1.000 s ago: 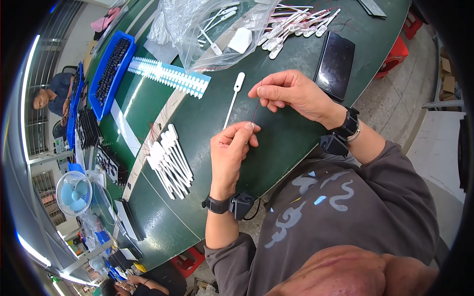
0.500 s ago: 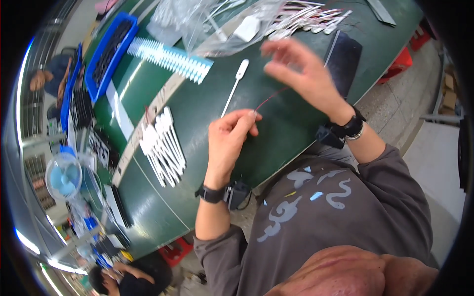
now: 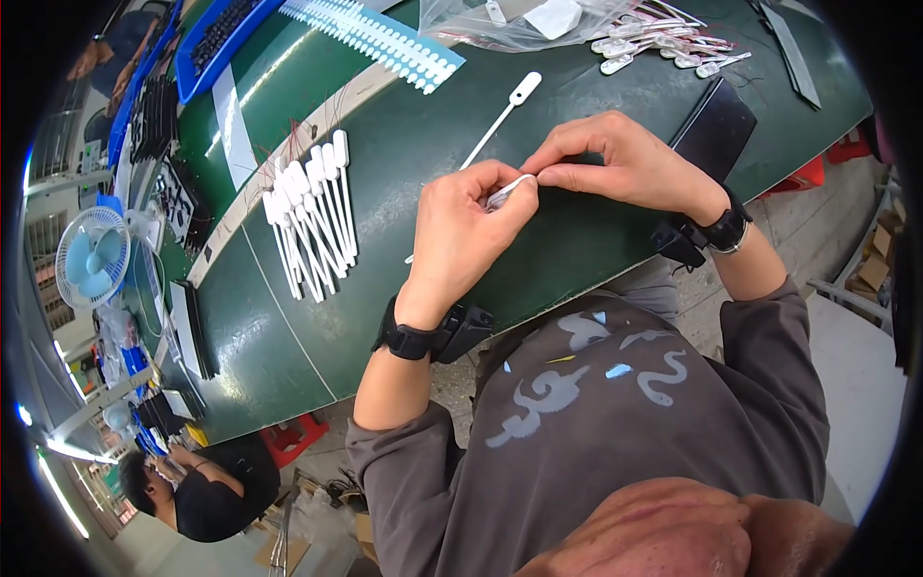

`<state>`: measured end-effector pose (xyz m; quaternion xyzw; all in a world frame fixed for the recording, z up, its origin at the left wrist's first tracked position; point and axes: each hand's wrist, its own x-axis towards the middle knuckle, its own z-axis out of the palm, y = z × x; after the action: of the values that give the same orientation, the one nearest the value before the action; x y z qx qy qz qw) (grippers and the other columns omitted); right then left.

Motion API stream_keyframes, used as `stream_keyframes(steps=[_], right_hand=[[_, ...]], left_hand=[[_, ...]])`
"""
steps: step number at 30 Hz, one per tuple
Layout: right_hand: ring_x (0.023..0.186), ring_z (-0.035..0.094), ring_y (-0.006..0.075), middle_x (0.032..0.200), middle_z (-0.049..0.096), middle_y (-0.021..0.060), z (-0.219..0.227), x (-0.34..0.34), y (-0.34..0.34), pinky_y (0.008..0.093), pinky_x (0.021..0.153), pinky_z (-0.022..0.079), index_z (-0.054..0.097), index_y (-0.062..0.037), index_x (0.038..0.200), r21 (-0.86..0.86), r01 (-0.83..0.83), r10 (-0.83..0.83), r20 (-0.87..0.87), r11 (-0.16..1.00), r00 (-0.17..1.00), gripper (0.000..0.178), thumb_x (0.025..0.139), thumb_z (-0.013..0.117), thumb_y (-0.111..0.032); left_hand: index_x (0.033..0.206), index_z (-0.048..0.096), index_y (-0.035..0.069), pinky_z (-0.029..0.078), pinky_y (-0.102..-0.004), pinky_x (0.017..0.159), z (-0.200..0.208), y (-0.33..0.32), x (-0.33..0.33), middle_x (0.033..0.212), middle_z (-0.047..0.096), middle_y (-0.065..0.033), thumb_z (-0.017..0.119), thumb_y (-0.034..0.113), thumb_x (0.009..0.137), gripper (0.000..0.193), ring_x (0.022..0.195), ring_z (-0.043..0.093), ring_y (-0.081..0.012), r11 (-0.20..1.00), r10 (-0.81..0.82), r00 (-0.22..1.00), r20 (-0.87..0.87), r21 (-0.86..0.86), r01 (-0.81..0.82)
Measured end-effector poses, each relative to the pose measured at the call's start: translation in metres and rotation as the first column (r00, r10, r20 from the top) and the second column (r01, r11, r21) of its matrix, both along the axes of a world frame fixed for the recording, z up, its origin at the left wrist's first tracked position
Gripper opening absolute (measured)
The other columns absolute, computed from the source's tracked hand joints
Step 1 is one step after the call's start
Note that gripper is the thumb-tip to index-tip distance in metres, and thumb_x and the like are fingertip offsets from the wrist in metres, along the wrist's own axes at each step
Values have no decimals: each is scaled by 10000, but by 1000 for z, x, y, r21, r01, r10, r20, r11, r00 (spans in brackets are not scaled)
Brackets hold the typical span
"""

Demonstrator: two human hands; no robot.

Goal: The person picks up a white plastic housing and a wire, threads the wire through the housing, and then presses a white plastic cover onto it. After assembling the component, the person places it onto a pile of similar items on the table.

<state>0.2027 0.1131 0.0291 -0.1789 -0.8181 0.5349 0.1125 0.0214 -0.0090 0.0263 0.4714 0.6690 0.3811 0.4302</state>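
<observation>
My left hand [image 3: 471,226] is closed around a slim white piece [image 3: 510,191]; most of that piece is hidden in its fingers. My right hand [image 3: 630,165] meets it from the right, thumb and forefinger pinched together at the white piece's end. Whatever lies between those right fingertips is too small to make out. Just beyond the left hand, a white paddle-ended stick [image 3: 524,88] with a dark hole in its head lies on the green table, its shaft partly covered by that hand. To the left is a bunch of white paddle-ended sticks [image 3: 312,207] with thin red wires at their heads.
At the far right lie a pile of white pieces with red wires [image 3: 663,43] and a dark flat case [image 3: 716,125]. A clear plastic bag [image 3: 519,38], a light-blue sheet of white tabs [image 3: 413,58] and a blue bin [image 3: 180,67] stand farther back. Another person [image 3: 207,490] sits at lower left.
My right hand has come down and left to meet my left hand, its spread fingers now pinched. A white piece now shows in my left hand; the red wire there is hidden. The view has shifted.
</observation>
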Motion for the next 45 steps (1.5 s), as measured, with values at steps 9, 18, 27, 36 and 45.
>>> stream_keyframes(steps=[9, 18, 27, 36, 45], right_hand=[[805, 587, 64, 862, 673, 5, -11, -7, 16, 226, 750, 467, 680, 4, 972, -221, -49, 61, 48, 974, 997, 173, 926, 668, -162], [733, 527, 32, 807, 635, -29, -14, -14, 25, 200, 656, 415, 668, -11, 928, -214, -26, 54, 123, 976, 991, 184, 923, 660, -194], [673, 492, 29, 793, 619, -34, -14, -19, 24, 192, 596, 387, 666, -21, 922, -324, 13, 34, 140, 946, 990, 171, 916, 659, -192], [654, 487, 31, 791, 612, -28, -18, -17, 25, 196, 586, 388, 658, -14, 929, -351, 50, -4, 131, 935, 991, 168, 914, 651, -182], [677, 528, 30, 807, 646, -12, -19, -16, 24, 191, 612, 427, 647, -15, 941, -343, 19, 24, 120, 939, 992, 169, 918, 643, -182]], left_hand=[[876, 702, -27, 430, -287, 542, 2, 3, -6, 642, 640, -60, 620, 224, 881, 264, 559, 528, -106, 997, -71, 984, -161, 14, 74], [1094, 657, -39, 400, -230, 598, -6, 6, -18, 809, 694, -35, 575, 173, 916, 289, 666, 505, -53, 990, -90, 963, 254, -79, 113], [1132, 642, -32, 400, -211, 618, -4, 10, -18, 821, 693, -24, 591, 210, 949, 308, 692, 513, -39, 988, -50, 954, 297, -123, 90], [1128, 658, -25, 396, -203, 593, 0, 10, -21, 818, 695, -17, 607, 206, 949, 297, 655, 492, -32, 982, 13, 947, 321, -184, 49], [1082, 684, -31, 400, -184, 597, -1, 13, -21, 812, 689, -12, 627, 189, 943, 266, 668, 517, -18, 972, -19, 939, 343, -212, 97]])
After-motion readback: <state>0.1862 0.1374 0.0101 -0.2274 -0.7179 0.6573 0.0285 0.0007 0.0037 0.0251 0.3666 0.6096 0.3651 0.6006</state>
